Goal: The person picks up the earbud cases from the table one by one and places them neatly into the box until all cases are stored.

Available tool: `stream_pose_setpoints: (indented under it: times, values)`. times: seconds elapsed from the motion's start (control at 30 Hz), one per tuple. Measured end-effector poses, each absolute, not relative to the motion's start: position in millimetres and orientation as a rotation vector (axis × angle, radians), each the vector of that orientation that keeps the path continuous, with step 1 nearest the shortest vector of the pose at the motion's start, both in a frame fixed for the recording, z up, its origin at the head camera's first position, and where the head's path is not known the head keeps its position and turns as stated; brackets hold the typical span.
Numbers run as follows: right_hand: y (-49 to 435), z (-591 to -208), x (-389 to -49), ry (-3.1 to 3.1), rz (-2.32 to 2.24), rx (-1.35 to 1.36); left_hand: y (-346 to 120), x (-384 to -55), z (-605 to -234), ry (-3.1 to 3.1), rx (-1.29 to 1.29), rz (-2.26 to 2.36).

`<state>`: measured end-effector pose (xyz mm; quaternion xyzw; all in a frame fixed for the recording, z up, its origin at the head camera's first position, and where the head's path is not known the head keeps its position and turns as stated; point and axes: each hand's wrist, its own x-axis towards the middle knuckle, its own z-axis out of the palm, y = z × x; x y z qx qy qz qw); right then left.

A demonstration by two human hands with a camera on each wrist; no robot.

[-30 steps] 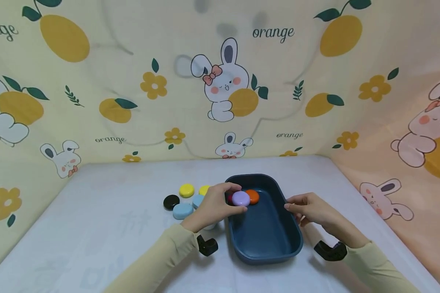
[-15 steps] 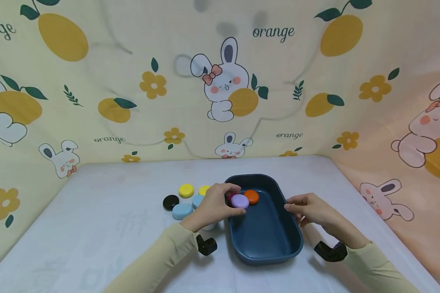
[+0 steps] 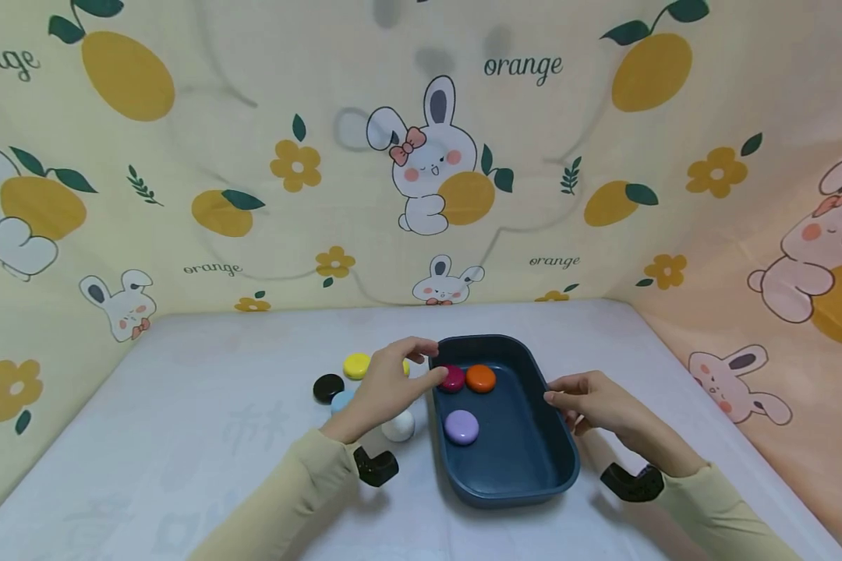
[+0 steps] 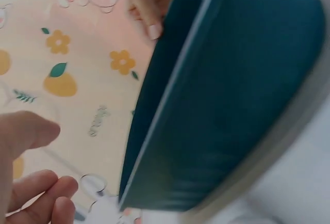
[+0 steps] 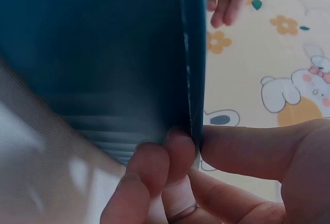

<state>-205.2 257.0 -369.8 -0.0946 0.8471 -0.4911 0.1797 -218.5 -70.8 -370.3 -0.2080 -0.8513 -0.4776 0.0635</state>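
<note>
A dark blue tray point(image 3: 512, 460) stands on the table with a magenta disc point(image 3: 453, 379), an orange disc point(image 3: 480, 379) and a lilac disc point(image 3: 461, 428) inside. My left hand point(image 3: 387, 387) hovers over the tray's left rim, thumb and fingers apart, holding nothing. In the left wrist view that hand point(image 4: 36, 167) is apart from the tray wall point(image 4: 232, 105). On the right, my right hand point(image 3: 606, 405) pinches the tray's right rim. The right wrist view shows its thumb on one side of the rim and fingertips point(image 5: 180, 154) on the outer wall.
Left of the tray lie a black disc point(image 3: 328, 388), a yellow disc point(image 3: 356, 366), a light blue disc point(image 3: 341, 401) and a white disc point(image 3: 398, 426). Another yellow one is partly hidden behind my left hand. A patterned cloth point(image 3: 533, 140) rises behind the table point(image 3: 203, 436).
My left hand has let go of the lilac disc, which now lies lower down in the tray. That hand has drawn back to the left, while my right hand keeps its place.
</note>
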Motion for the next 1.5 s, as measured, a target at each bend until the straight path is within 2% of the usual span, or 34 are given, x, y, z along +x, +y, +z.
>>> stream_pose_setpoints:
  times: [0.5, 0.83, 1.5]
  values:
    - [257.5, -371.8, -204.7, 2.413, -1.379, -0.244, -145.3, -207.5, -354.3, -2.572, -0.411, -1.353]
    - [256.1, -370.7, -204.1, 2.416, -1.376, -0.221, -196.5, -212.2, -366.3, -2.664, -0.281, -1.274]
    - [257.0, -370.9, -204.4, 2.387, -1.392, -0.235, -220.1, -225.4, -395.0, -2.810, -0.183, -1.268]
